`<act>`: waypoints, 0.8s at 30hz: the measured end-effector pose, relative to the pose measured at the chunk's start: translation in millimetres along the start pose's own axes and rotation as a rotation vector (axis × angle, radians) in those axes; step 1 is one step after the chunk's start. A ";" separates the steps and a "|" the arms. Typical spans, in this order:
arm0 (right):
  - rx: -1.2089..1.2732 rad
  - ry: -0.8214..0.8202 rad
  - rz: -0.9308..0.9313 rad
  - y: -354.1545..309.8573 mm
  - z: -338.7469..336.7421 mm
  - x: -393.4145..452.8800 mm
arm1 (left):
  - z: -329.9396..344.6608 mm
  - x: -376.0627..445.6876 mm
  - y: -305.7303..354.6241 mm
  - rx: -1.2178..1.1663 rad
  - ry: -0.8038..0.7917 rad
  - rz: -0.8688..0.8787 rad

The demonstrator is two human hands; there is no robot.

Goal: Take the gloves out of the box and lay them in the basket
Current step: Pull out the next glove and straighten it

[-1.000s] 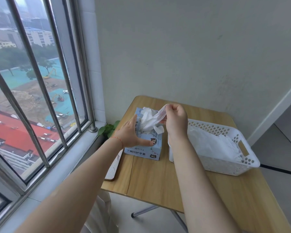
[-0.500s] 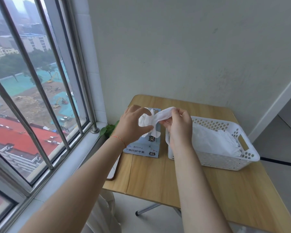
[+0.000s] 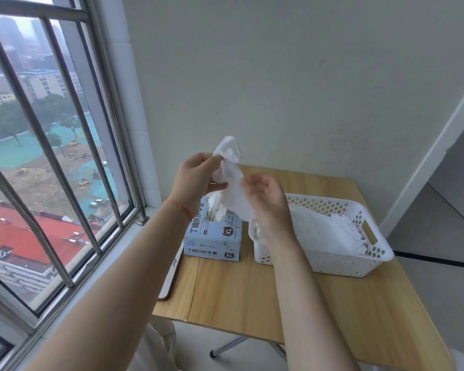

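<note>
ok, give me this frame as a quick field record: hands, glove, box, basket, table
left hand: raised above the box, fingers pinch the upper end of a white glove
right hand: fingers loosely curled at the glove's lower part; grip unclear
glove box: blue, marked XL, more gloves poking from its top opening
basket: white perforated plastic, right of the box, white gloves already inside
table: wooden, bears box and basket
task state: held glove not yet in the basket
</note>
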State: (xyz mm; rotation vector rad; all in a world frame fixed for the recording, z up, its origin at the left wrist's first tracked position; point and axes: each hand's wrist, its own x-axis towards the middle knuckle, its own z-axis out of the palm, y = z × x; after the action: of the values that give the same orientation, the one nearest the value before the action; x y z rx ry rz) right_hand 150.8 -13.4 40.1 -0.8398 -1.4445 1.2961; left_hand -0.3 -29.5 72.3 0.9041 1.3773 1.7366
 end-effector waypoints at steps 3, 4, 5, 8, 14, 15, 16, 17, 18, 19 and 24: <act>-0.144 -0.102 -0.006 3.1 1.0 -4.9 | 0.2 -5.3 -4.6 -0.108 -0.007 -0.128; -0.203 -0.079 -0.007 5.8 -0.5 -5.2 | -1.4 -5.8 -9.3 -0.118 0.020 -0.151; -0.257 -0.051 -0.002 7.1 -2.5 -5.4 | -3.9 -6.0 -13.9 -0.130 0.057 -0.168; -0.319 -0.004 0.057 9.7 -10.4 -6.0 | -14.3 -6.8 -22.1 -0.167 0.122 -0.193; -0.068 0.103 0.080 -7.8 -20.1 -4.0 | -25.6 -12.6 -29.3 0.549 0.072 -0.214; -0.050 0.091 0.072 -12.6 -19.9 -4.1 | -24.4 -15.0 -28.2 0.599 0.067 -0.112; -0.052 0.062 0.061 -16.7 -19.0 -4.3 | -22.3 -18.6 -25.1 0.576 0.028 0.005; -0.070 0.025 0.045 -20.1 -17.7 -4.9 | -18.6 -23.0 -19.3 0.488 -0.068 0.088; -0.095 -0.014 0.027 -23.3 -15.7 -5.4 | -14.5 -25.6 -13.4 0.386 -0.210 0.120; -0.119 -0.046 0.013 -26.5 -13.7 -6.6 | -9.6 -29.0 -6.9 0.324 -0.352 0.120; -0.174 -0.019 -0.030 -37.2 -17.5 -4.6 | -6.6 -25.1 -2.6 0.323 -0.509 0.099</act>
State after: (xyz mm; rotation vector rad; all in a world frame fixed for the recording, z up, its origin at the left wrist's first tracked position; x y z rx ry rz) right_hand 173.0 -19.7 74.4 -0.9179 -1.5960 1.1713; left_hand 6.4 -54.1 66.5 1.4933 1.2931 1.2399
